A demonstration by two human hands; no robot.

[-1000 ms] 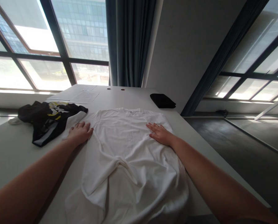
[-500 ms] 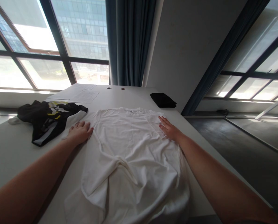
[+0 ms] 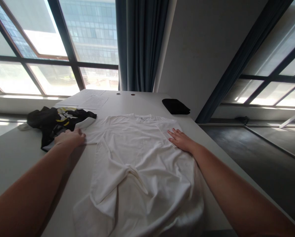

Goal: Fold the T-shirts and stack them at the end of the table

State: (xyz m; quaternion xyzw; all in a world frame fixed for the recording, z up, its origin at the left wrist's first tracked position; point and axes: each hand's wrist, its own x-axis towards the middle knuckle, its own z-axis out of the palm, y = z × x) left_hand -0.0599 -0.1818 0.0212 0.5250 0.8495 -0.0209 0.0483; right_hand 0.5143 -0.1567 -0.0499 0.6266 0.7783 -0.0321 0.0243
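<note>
A white T-shirt [image 3: 137,141] lies spread on the white table [image 3: 236,184], collar toward the far end, with wrinkles and a raised fold across its lower half. My left hand [image 3: 72,137] is at the end of the shirt's left sleeve, beside a crumpled black garment with a yellow and white print [image 3: 55,120]; its fingers are bent and partly hidden, so their grip is unclear. My right hand [image 3: 180,139] rests flat on the right sleeve, fingers spread, holding nothing.
A folded black cloth [image 3: 176,106] lies at the far right of the table. Sheets of paper [image 3: 94,101] are at the far left, near two small round inserts in the tabletop. Windows and a dark blue curtain [image 3: 141,42] stand behind.
My left hand has moved left, off the shirt's shoulder area to the sleeve end, and the left sleeve now lies extended outward. My right hand stays on the right sleeve. The view has shifted slightly.
</note>
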